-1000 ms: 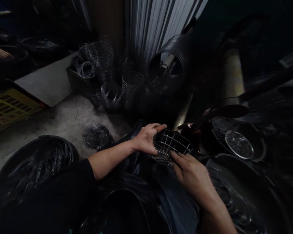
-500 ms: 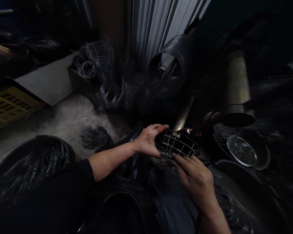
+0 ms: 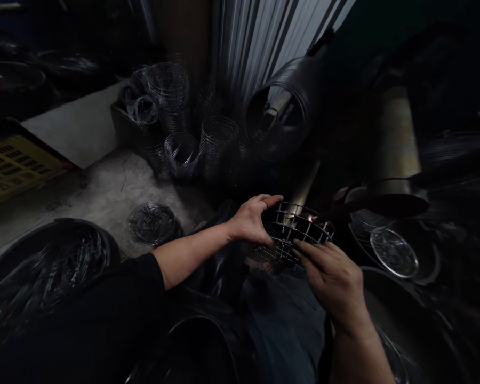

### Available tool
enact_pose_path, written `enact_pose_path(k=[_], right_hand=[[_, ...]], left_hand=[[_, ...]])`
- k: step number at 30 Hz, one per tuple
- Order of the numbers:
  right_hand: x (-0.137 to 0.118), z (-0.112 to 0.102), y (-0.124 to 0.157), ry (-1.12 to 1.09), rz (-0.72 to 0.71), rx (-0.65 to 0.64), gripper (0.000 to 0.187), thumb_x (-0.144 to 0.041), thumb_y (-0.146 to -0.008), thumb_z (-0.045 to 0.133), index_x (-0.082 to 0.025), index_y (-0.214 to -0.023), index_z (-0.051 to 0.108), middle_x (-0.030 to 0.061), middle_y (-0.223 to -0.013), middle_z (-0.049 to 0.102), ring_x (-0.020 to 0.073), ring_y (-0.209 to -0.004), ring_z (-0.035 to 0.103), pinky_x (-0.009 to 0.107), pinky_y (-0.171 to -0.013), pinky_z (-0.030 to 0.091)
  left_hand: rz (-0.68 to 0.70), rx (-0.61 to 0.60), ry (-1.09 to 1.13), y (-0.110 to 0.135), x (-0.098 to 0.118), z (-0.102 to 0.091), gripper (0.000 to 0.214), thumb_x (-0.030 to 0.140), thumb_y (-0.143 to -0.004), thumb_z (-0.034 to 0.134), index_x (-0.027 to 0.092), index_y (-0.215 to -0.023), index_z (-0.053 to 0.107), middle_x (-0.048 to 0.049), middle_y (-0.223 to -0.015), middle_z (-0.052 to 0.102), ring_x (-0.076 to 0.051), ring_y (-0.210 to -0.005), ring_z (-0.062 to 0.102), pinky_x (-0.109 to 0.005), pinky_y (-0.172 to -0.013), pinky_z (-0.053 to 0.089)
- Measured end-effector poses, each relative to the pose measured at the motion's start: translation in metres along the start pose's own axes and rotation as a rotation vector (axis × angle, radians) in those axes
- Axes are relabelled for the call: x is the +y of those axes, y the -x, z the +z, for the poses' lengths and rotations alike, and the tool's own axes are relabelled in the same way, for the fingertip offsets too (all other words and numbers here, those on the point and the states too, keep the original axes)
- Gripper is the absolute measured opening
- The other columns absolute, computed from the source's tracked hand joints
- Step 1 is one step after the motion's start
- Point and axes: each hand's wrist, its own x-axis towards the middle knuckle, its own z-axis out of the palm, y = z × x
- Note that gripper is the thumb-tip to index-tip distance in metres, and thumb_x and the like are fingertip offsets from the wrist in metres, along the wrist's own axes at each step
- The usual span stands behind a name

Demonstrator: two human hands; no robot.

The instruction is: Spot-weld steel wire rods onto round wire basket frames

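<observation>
A round wire cage [image 3: 298, 229] is held between both hands, just above the lap, in the lower middle of the view. The left hand [image 3: 252, 220] is curled over the cage's left rim, its fingers bent across the top wires and the thumb tucked beneath; a firm grasp is shown. The right hand [image 3: 336, 280] is set against the near right edge, its fingers [image 3: 310, 250] laid nearly straight on the wires, only partly closed. Whether its thumb bears on the cage cannot be told. The cage is tilted slightly, its far rim raised towards a dark machine arm [image 3: 378, 200], where a small glint is seen just beside the wires.

A flat wire disc [image 3: 152, 223] lies on the concrete floor to the left, well apart. Stacked wire rings [image 3: 216, 138] stand beyond it. A black tub [image 3: 50, 261] of wire pieces is noted at lower left.
</observation>
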Motion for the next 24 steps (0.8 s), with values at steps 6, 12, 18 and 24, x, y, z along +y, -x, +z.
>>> enact_pose_path(k=[6,12,18,24], right_hand=[[0.003,0.002,-0.001,0.003,-0.028,0.045,0.015,-0.014,-0.088,0.059,-0.018,-0.097,0.069,0.0041,-0.082,0.071,0.0166,-0.069,0.064,0.032,-0.071,0.05],[0.005,0.002,-0.005,0.007,0.003,0.02,0.014,-0.017,-0.088,0.058,-0.016,-0.096,0.07,0.0046,-0.08,0.071,0.0164,-0.067,0.062,0.031,-0.066,0.05],[0.02,0.004,-0.014,0.017,0.068,0.061,0.013,-0.022,-0.088,0.06,-0.019,-0.094,0.072,0.0032,-0.083,0.072,0.0174,-0.072,0.066,0.032,-0.072,0.052],[0.021,0.007,-0.012,0.029,0.091,0.12,0.016,-0.027,-0.088,0.061,-0.02,-0.094,0.073,0.004,-0.081,0.072,0.0192,-0.071,0.067,0.034,-0.074,0.052]], left_hand=[[-0.029,-0.022,0.025,-0.003,-0.003,0.001,0.104,0.028,-0.035,0.085,0.016,-0.132,0.049,-0.0109,-0.127,0.052,-0.03,-0.116,0.053,-0.041,-0.102,0.045],[-0.018,-0.045,0.005,-0.012,-0.002,-0.002,0.102,0.026,-0.037,0.083,0.014,-0.133,0.049,-0.0109,-0.127,0.052,-0.029,-0.115,0.054,-0.039,-0.102,0.046],[-0.087,-0.019,0.011,-0.027,-0.002,0.002,0.102,0.024,-0.036,0.083,0.017,-0.132,0.049,-0.01,-0.127,0.052,-0.03,-0.114,0.055,-0.041,-0.099,0.048],[-0.055,-0.016,0.003,-0.029,-0.007,0.004,0.105,0.029,-0.035,0.085,0.014,-0.132,0.049,-0.0115,-0.125,0.053,-0.031,-0.114,0.055,-0.042,-0.1,0.046]])
